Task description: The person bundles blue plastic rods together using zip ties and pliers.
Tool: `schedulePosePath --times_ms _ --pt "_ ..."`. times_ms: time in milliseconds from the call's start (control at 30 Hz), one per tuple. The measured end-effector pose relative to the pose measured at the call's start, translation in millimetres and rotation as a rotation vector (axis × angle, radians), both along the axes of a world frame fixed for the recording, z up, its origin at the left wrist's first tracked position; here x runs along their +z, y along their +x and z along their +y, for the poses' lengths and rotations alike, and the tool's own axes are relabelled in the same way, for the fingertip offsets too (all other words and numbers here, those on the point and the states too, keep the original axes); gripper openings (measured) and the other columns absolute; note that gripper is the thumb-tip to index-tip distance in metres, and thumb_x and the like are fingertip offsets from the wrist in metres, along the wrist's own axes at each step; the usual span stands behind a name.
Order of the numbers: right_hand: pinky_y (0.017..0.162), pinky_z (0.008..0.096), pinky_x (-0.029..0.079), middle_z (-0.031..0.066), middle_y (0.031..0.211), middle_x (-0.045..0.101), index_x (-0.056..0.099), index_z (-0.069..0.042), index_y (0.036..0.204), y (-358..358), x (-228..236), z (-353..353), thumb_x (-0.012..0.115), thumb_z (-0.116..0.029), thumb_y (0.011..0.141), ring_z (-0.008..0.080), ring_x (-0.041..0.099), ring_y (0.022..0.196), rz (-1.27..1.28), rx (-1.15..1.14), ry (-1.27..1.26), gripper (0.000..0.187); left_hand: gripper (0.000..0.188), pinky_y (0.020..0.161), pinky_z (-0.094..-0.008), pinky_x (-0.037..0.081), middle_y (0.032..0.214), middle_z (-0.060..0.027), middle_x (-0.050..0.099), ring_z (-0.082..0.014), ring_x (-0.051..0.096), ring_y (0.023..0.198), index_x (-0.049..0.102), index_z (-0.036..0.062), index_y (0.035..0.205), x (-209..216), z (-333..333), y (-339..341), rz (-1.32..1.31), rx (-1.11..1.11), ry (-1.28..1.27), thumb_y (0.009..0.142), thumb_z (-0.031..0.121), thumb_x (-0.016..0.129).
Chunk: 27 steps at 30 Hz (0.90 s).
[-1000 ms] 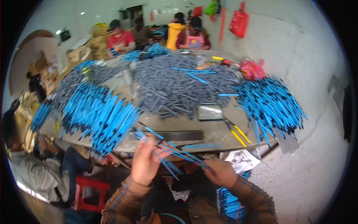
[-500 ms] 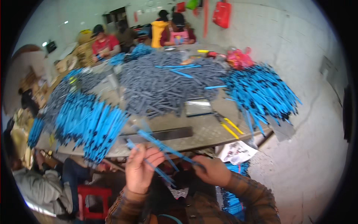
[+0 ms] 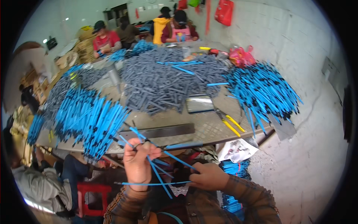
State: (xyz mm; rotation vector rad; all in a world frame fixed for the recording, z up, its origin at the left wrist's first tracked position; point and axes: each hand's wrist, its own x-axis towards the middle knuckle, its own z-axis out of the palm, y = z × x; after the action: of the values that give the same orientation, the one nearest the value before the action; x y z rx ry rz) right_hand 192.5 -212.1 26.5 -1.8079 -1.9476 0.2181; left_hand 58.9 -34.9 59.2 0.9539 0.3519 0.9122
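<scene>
Found several slender blue strips held between both hands, long, mostly straight and thin, with short dark sections close by the left fingers. Could not fix the exact number, owing to overlap. Noted one strip running slantwise from just beyond the left fingers down to the right fingers, another dropping steeply from the left fingers toward the wearer, and a further one lying almost level below the left fingers, with its right end at the right fingers. Observed left hand raised upright from the wrist, with thumb and fingers bent together, pinched on the crossing strips with little gap between. Observed right hand slightly lower, with its back uppermost and fingers pointing left, curled closed on the strip ends. Could not see the right fingertips clearly. Recorded both forearms in plaid sleeves, rising from below and angled inward. Located on the surface a dark flat bar just beyond the left fingers, yellow-handled pliers beyond and right of the right fingers, and a heap of grey strips farther beyond both. Located also a left blue pile and a right blue pile, outward of the respective fingers.
</scene>
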Motion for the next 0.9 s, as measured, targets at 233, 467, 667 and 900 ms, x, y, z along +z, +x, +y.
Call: schedulePosePath --times_ms 233,467,667,900 --pt "0.065 0.038 0.046 0.015 0.1 0.053 0.054 -0.007 0.094 5.6 -13.6 -15.4 0.059 -0.024 0.081 0.0312 0.057 0.077 0.149 0.076 0.22 0.022 0.013 0.046 -0.0243 0.04 0.069 -0.0034 0.057 -0.0125 0.05 0.051 0.052 0.0095 0.101 -8.9 4.6 20.1 -0.047 -0.009 -0.377 0.088 0.011 0.054" --pt "0.075 0.038 0.048 0.0156 0.106 0.054 0.047 -0.006 0.113 34.8 -20.6 -37.4 0.055 -0.02 0.086 0.0321 0.057 0.086 0.728 -0.307 0.003 0.031 0.016 0.043 -0.0224 0.028 0.056 0.0003 0.045 -0.0086 0.032 0.041 0.053 0.0086 0.103 -20.2 -1.0 3.9 -0.172 -0.47 -0.288 0.091 0.019 0.049" --pt "0.066 0.0404 0.045 0.0178 0.09 0.056 0.056 -0.005 0.101 197.7 -36.6 -126.6 0.057 -0.007 0.074 0.0326 0.056 0.081 -0.7 -1.249 0.168 0.028 0.02 0.044 -0.0281 0.035 0.064 -0.0038 0.051 -0.0129 0.043 0.046 0.052 0.0099 0.107 -29.6 -6.7 -15.2 -0.06 -0.725 -0.271 0.093 0.021 0.043" --pt "0.048 0.034 0.043 0.0076 0.066 0.055 0.055 -0.007 0.106 187.4 -48.6 -116.7 0.055 -0.014 0.083 0.0263 0.056 0.057 -0.354 -1.007 0.447 0.024 0.034 0.085 -0.045 0.041 0.113 -0.0225 0.052 -0.0322 0.052 0.102 0.043 0.0076 0.126 -16.0 -18.3 -6.1 -0.024 -0.693 -0.269 0.092 0.015 0.041"
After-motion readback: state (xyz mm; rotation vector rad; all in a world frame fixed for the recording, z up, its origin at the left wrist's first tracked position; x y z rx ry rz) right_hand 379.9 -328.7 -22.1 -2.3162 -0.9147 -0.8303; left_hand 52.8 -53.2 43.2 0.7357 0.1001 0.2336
